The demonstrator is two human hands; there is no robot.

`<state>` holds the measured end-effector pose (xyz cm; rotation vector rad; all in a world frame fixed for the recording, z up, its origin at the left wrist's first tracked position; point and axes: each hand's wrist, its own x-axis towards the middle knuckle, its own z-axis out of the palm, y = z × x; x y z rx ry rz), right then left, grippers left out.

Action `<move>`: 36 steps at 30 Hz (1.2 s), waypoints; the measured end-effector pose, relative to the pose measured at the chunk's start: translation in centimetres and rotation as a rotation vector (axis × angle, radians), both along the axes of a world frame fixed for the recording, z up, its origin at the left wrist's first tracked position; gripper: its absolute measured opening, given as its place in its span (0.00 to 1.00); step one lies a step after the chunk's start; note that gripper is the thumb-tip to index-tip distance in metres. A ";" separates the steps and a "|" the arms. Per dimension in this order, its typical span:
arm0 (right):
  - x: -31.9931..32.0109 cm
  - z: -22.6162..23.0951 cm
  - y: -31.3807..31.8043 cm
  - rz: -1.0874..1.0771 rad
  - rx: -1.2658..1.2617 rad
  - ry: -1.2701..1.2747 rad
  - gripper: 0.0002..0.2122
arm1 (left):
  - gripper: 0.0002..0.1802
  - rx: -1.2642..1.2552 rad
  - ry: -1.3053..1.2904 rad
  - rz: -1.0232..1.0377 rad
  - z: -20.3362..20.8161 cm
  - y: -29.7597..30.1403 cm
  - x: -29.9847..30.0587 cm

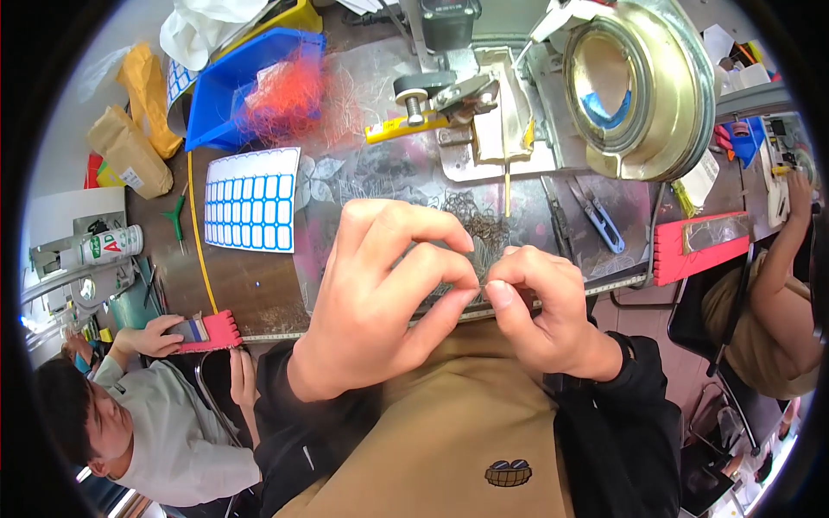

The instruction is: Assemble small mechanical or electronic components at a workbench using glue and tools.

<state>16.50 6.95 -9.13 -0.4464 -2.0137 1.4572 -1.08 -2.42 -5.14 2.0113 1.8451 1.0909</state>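
My left hand and my right hand are held up close together over the table's near edge. On each, the thumb and forefinger are pinched, with the fingertips almost meeting. Anything between them is too small to make out. Just beyond my fingers lies a loose pile of thin dark wire-like pieces. A thin stick points down toward that pile from a metal bench device. Right of the pile rest a blue-handled cutter or tweezer-like tool and a slim dark tool.
A blue bin with red-orange threads stands back left, near a sheet of blue-bordered labels. A large round brass-coloured ring rises back right. Red padded blocks sit at the table edge. Co-workers sit on both sides.
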 end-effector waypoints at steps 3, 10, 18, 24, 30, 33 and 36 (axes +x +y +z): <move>0.1 0.3 0.7 0.005 -0.118 -0.013 0.03 | 0.14 0.038 0.028 0.003 0.8 0.9 -0.6; 0.6 0.5 2.4 0.138 -0.244 -0.137 0.05 | 0.11 0.204 0.096 0.124 1.7 6.4 -3.4; -0.3 -0.7 2.0 0.253 -0.042 -0.108 0.06 | 0.07 0.089 0.043 0.145 1.5 10.1 -1.9; 0.0 -0.8 2.3 0.217 -0.052 -0.111 0.06 | 0.05 0.172 -0.032 0.142 1.1 9.5 -2.1; 0.3 -0.6 2.4 0.196 -0.097 -0.119 0.07 | 0.06 0.179 -0.192 0.062 1.6 8.8 -2.6; 0.1 -0.4 2.3 0.203 -0.115 -0.109 0.06 | 0.04 0.167 -0.285 -0.017 1.0 9.3 -2.7; 0.0 -0.1 2.5 0.190 -0.125 -0.100 0.06 | 0.01 0.123 -0.407 -0.011 1.5 8.9 -2.5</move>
